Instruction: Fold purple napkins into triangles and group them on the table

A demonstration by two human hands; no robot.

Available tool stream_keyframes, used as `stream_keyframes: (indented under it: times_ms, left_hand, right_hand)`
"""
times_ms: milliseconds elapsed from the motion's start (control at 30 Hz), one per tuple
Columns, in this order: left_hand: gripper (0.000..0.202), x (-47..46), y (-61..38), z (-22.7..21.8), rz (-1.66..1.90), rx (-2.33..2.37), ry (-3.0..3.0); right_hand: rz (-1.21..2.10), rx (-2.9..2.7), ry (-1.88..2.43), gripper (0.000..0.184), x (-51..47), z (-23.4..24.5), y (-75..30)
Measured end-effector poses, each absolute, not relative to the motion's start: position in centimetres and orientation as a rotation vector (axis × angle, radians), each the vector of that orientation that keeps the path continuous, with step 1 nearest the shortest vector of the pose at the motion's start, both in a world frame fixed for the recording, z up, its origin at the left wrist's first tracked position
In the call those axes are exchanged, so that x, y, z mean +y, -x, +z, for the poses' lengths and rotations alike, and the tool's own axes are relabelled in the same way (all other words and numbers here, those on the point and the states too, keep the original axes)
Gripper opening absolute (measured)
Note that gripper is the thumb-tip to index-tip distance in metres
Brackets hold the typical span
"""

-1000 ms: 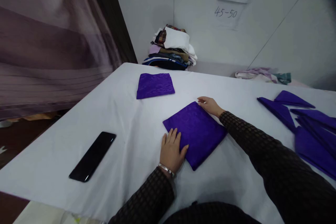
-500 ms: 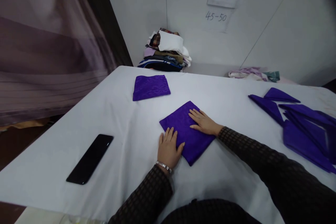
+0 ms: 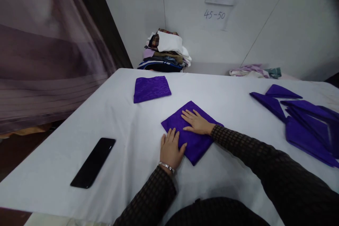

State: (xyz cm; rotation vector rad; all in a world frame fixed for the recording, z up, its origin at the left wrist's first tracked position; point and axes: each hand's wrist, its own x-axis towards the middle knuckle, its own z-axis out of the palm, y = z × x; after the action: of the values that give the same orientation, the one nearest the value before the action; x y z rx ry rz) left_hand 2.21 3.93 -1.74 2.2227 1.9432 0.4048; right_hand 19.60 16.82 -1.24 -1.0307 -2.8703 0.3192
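A folded purple napkin (image 3: 182,120) lies as a square on the white tablecloth (image 3: 127,123) in front of me. My left hand (image 3: 171,148) rests flat on its near left edge, fingers stretched out. My right hand (image 3: 196,122) lies flat on the middle of the same napkin, fingers spread and pointing left. Neither hand holds anything.
A second folded purple napkin (image 3: 151,88) lies farther back on the left. Several purple napkins folded into points (image 3: 302,116) lie at the right. A black phone (image 3: 93,162) sits near the left front edge. A pile of clothes (image 3: 165,51) stands behind against the wall.
My right hand has slid from the napkin's far corner back onto its middle, pressing it flat. My left hand has stayed on the near edge.
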Motion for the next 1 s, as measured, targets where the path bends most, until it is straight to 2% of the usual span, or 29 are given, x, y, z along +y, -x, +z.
stream_keyframes:
  times_ms: [133, 333, 467, 600, 1000]
  left_hand:
    - [0.053, 4.0, -2.1, -1.8, 0.42, 1.95, -2.226]
    - [0.051, 4.2, -2.1, -1.7, 0.42, 1.965, -2.22]
    - [0.052, 4.4, -1.9, -1.7, 0.409, 1.956, -2.254]
    - [0.051, 4.6, -1.9, -1.8, 0.391, 1.966, -2.267]
    - [0.052, 3.9, -3.9, -0.4, 0.372, 2.011, -2.207]
  right_hand:
    - [0.37, -2.892, 1.001, 0.07, 18.4, -1.5, -20.5]
    - [0.352, -2.745, 1.319, 0.074, 15.9, -0.2, -22.6]
    - [0.437, -2.792, 1.09, 0.077, 9.2, -0.1, -22.4]
    - [0.475, -2.788, 1.071, 0.076, 5.1, -0.5, -21.4]
    - [0.467, -2.709, 1.102, 0.072, 4.9, -1.4, -21.1]
